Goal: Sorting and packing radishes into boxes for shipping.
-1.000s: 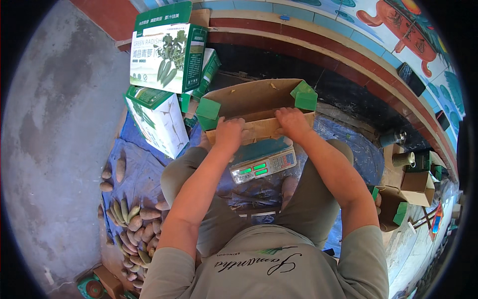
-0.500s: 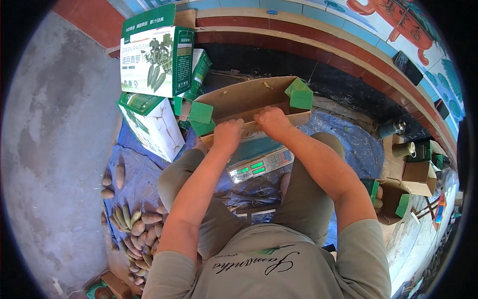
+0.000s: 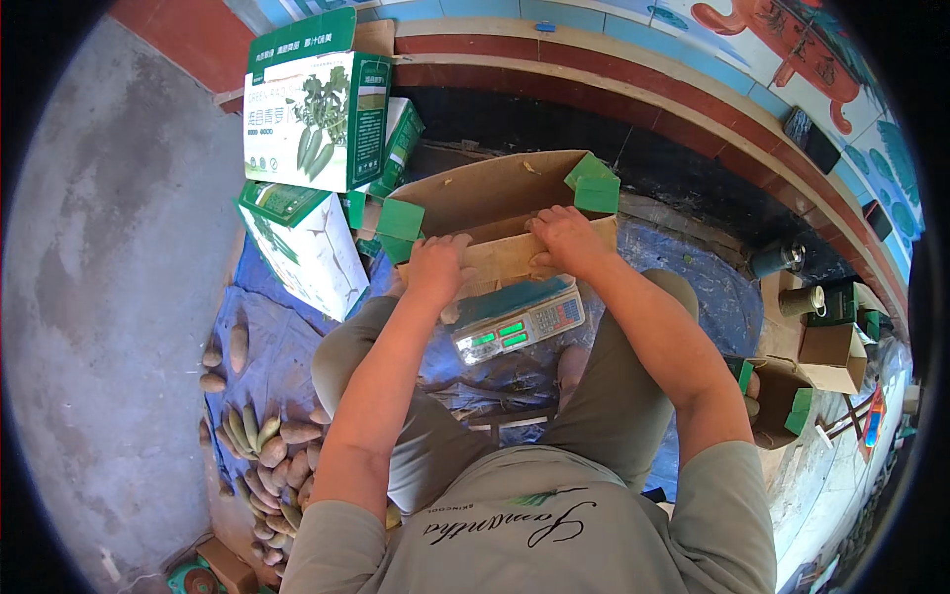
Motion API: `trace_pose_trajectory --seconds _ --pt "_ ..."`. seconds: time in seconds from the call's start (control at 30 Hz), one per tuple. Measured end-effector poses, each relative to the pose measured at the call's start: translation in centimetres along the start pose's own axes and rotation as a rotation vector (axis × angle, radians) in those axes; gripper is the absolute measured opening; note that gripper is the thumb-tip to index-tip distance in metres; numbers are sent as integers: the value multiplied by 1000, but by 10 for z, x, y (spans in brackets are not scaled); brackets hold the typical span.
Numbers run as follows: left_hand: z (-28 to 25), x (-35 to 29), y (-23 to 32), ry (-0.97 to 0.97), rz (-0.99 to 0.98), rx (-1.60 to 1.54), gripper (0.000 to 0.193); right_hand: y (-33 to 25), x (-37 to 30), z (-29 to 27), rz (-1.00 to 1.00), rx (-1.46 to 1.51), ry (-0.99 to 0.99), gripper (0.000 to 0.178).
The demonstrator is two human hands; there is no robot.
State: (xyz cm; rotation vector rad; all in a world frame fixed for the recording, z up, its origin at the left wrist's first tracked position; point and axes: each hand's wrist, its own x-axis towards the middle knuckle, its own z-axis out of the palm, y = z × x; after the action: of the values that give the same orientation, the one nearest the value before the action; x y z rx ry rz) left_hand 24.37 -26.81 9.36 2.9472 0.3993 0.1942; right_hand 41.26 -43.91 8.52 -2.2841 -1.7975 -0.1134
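Observation:
An open cardboard box (image 3: pixel 495 193) with green end flaps stands ahead of me, on or just behind a digital scale (image 3: pixel 517 325) with lit green displays and a keypad. My left hand (image 3: pixel 440 265) is closed over the left part of the box's near flap, its fingertips at the upper edge. Farther right, my right hand (image 3: pixel 569 240) grips the same brown flap near the right corner, fingers curled over the edge. Between my hands the flap's plain inner side faces up toward me. What lies at the bottom of the box is hidden.
White-and-green printed cartons (image 3: pixel 317 119) are stacked at the left. Green and brown radish-like roots (image 3: pixel 272 455) lie on a blue tarp (image 3: pixel 262 337) to my left. At the right stand a small open box (image 3: pixel 782 396), another carton (image 3: pixel 831 354) and a metal can (image 3: pixel 802 300).
My hands have moved apart slightly. The box's near flap has tipped outward toward me, so more of its brown inner face shows above the scale.

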Motion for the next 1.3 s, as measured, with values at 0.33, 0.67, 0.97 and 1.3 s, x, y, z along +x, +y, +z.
trace_pose_trajectory --seconds 0.33,0.67,0.97,1.3 --pt "-8 -1 4 -56 -23 -12 40 1 1 0 14 -3 -28 45" --pt "-4 3 1 -94 -23 -44 39 1 3 2 21 -31 -78 43" --pt "-1 1 0 -82 -42 -35 34 -3 5 -1 53 -30 -110 40" --pt "1 2 -1 -51 -7 -37 34 -7 9 0 52 -58 -141 36"
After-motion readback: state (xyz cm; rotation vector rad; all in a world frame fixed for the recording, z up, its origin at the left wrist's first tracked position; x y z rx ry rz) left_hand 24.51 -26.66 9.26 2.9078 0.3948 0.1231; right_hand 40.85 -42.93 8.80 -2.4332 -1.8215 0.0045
